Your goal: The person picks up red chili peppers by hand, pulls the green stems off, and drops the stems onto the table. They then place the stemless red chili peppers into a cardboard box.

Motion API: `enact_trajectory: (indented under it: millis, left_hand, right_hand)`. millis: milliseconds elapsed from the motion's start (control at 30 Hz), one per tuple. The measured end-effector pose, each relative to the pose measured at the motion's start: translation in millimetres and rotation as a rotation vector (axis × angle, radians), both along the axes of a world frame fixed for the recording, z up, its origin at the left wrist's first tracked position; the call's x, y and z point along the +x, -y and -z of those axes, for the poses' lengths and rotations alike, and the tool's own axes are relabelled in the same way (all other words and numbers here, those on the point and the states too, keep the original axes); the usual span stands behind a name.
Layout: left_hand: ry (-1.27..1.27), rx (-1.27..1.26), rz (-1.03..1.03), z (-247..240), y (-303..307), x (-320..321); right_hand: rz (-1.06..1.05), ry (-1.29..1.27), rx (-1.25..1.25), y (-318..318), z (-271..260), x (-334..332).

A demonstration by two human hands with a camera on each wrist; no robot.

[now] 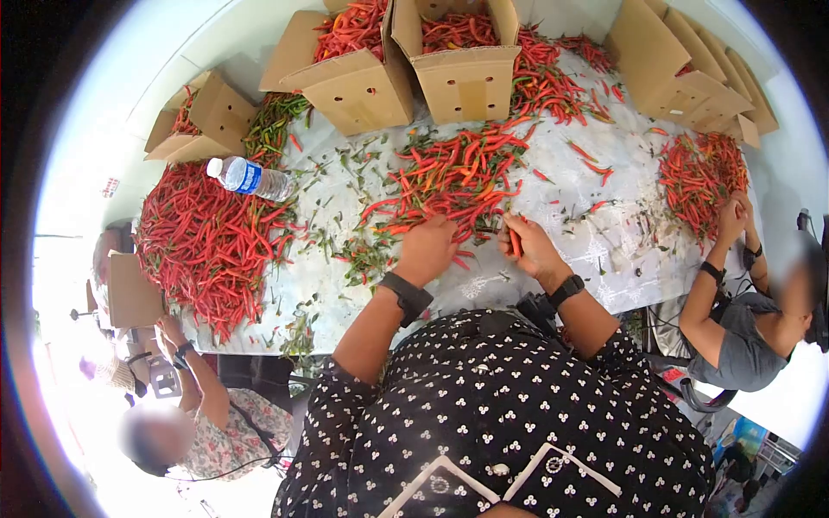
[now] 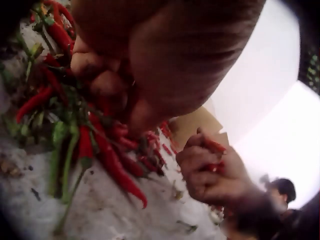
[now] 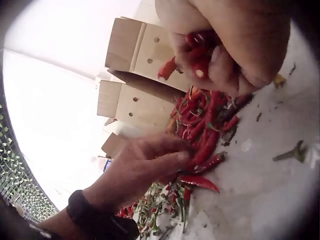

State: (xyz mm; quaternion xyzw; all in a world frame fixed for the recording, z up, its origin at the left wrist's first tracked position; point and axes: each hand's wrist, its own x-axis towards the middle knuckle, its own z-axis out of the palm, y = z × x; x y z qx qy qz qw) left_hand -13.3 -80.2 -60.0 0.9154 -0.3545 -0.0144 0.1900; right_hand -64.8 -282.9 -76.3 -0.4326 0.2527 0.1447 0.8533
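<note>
A pile of red chili peppers (image 1: pixel 458 168) with green stems lies before the wearer. At its near edge, the left hand (image 1: pixel 427 250) has curled fingers among the peppers; red shows between them in the left wrist view, where this hand (image 2: pixel 165 60) partly hides what they pinch. The right hand (image 1: pixel 531 252), just right of the pile, grips several red chilies, their ends sticking out of the fist. In the right wrist view, the right hand (image 3: pixel 225 55) holds them above the table, and the left hand (image 3: pixel 145 165) reaches into the pile.
Cardboard boxes (image 1: pixel 462 86) of peppers line the far side. A water bottle (image 1: pixel 259 180) lies by a large left pile (image 1: pixel 207 242). Another pile (image 1: pixel 699 177) is at right. Loose stems litter the white tablecloth (image 1: pixel 561 198). People sit at both sides.
</note>
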Motion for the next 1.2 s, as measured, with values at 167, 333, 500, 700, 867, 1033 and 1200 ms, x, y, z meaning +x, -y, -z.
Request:
enact_trajectory:
  millis: [167, 333, 500, 700, 867, 1033, 1200]
  left_hand:
    - [0.064, 0.151, 0.017, -2, 12, -3]
    - [0.067, 0.150, -0.032, 7, 10, -1]
    - [0.026, 0.177, -0.053, -12, 10, -9]
    - [-0.008, 0.105, -0.127, -15, 19, -12]
    - [-0.019, 0.195, -0.168, 5, 13, -9]
    - [0.012, -0.013, -0.184, 16, -4, -8]
    - [-0.863, -0.487, -0.467, -23, -12, -3]
  right_hand:
    - [-0.111, 0.049, -0.039, -7, 11, -3]
    - [-0.201, 0.005, -0.080, -11, 17, -1]
    - [-0.274, 0.003, -0.186, -19, 8, 4]
    - [-0.226, 0.007, -0.171, -21, 16, 5]
    - [-0.189, 0.020, -0.163, -18, 15, 3]
    - [-0.527, 0.164, -1.055, -23, -14, 13]
    - [-0.583, 0.432, -1.530, -39, -7, 23]
